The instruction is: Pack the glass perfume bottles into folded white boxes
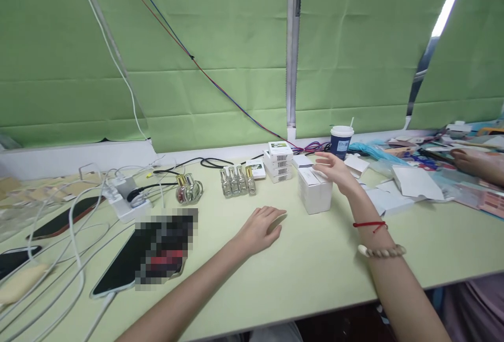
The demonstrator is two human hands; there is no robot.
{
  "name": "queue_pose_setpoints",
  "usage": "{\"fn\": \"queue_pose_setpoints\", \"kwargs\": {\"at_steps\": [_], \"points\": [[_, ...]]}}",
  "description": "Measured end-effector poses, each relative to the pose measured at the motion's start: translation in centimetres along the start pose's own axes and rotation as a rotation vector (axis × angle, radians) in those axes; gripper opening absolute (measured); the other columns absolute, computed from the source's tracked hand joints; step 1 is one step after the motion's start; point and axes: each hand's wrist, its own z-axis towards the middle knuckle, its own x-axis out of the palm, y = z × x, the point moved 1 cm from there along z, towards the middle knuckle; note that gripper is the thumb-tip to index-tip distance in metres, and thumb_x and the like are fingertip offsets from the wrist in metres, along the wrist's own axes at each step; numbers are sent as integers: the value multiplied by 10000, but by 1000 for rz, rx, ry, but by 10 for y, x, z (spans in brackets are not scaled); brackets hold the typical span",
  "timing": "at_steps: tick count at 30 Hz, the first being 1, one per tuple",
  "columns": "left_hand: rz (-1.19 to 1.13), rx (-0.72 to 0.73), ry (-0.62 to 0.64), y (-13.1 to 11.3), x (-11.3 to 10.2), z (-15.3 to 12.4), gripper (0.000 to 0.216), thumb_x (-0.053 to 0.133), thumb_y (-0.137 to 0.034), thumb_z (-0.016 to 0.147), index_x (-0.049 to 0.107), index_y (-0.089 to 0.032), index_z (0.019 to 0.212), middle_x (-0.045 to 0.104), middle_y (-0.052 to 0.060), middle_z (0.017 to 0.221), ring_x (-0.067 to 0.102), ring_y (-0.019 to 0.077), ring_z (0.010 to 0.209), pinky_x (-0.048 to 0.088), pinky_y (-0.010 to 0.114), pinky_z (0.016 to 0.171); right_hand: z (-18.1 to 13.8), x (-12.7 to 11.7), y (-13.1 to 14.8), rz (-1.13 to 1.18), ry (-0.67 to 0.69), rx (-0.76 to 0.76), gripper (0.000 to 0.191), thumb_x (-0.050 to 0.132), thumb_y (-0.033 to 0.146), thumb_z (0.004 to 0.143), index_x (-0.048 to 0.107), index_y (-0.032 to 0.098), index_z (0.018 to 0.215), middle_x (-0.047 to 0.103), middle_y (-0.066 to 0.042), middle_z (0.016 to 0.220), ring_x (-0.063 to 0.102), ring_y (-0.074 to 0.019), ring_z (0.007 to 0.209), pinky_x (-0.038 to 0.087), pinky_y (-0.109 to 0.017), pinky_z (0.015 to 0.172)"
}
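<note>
My left hand [260, 230] rests low over the pale table, palm down, with its fingers stretched out and nothing in it. Above the back right corner of a white box [315, 195] is my right hand [336, 172], fingers apart; whether it touches the box I cannot tell. The box stands upright, its top flaps showing. Behind it lies another small white carton [302, 161]. A stack of flat white boxes with barcodes [280, 162] stands to its left. Farther left, several small glass bottles [238, 181] stand in a row, one with a gold cap.
Round glass bottles [189, 190], a power strip [125, 198], a tablet-like device [126, 260] and white cables crowd the left. A lidded paper cup [340, 140] stands at the back. On the right are torn white cardboard [417, 182], plastic, and another person's hand [478, 166].
</note>
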Motion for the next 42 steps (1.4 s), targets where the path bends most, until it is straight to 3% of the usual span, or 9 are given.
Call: {"fn": "queue_pose_setpoints", "kwargs": {"at_steps": [6, 11, 15, 20, 26, 29, 34, 38, 42], "points": [[-3, -36, 31, -22, 22, 27, 683, 440, -357, 853, 184, -110, 1437, 479, 155, 1321, 384, 255, 1264, 309, 425, 1020, 0, 4, -10, -178, 173, 139, 464, 651, 409, 675, 643, 203, 1091, 650, -74, 1077, 599, -197, 886, 429, -245, 654], [15, -24, 67, -30, 41, 60, 412, 361, -393, 879, 564, -141, 1134, 513, 135, 1271, 394, 263, 1258, 345, 410, 991, 4, 6, -16, -142, 163, 122, 477, 676, 413, 655, 662, 207, 1085, 648, -72, 1114, 607, -208, 905, 442, -252, 684], [9, -109, 63, -23, 45, 73, 477, 380, -443, 864, 521, -127, 1192, 439, 141, 1365, 347, 287, 1296, 311, 441, 1027, 11, 10, -21, -103, 28, 23, 470, 697, 375, 614, 682, 171, 1037, 653, -87, 1106, 591, -233, 983, 441, -313, 825], [3, -98, 1, -23, 43, 73, 360, 370, -372, 877, 587, -163, 1075, 448, 101, 1362, 329, 258, 1311, 308, 423, 1040, 15, 12, -27, 62, -116, -7, 421, 627, 437, 666, 698, 116, 928, 693, -111, 979, 616, -240, 946, 451, -339, 850], [-23, -98, -24, -25, 45, 70, 288, 411, -285, 846, 595, -147, 1019, 580, 96, 1145, 503, 219, 1108, 380, 386, 968, 10, 11, -21, -294, -70, -127, 424, 705, 500, 596, 721, 194, 890, 691, -72, 1001, 607, -254, 970, 415, -395, 922], [-31, -120, -26, -24, 46, 69, 306, 409, -282, 843, 585, -137, 1047, 577, 104, 1160, 497, 222, 1118, 378, 386, 970, 10, 10, -20, -324, 32, -88, 420, 740, 436, 574, 717, 194, 916, 684, -73, 1029, 604, -248, 992, 428, -369, 913], [-20, -125, -18, -25, 46, 69, 330, 403, -277, 846, 567, -130, 1091, 571, 108, 1181, 495, 223, 1127, 374, 390, 973, 5, 10, -15, -222, 51, -25, 412, 747, 366, 567, 694, 164, 922, 663, -82, 1089, 587, -237, 1042, 426, -330, 922], [-10, -118, -7, -24, 47, 70, 334, 394, -280, 851, 564, -132, 1098, 565, 108, 1199, 489, 223, 1139, 368, 393, 979, 7, 5, -15, -153, 14, 34, 594, 759, 435, 555, 631, 181, 1076, 625, -93, 1150, 582, -242, 1040, 446, -324, 880], [-4, -117, 10, -24, 46, 70, 369, 374, -287, 860, 552, -119, 1136, 554, 119, 1225, 474, 227, 1164, 358, 393, 992, 24, -18, -32, 128, -97, 182, 537, 483, 538, 783, 537, 214, 1208, 612, -80, 1137, 637, -184, 924, 488, -275, 763]]}}
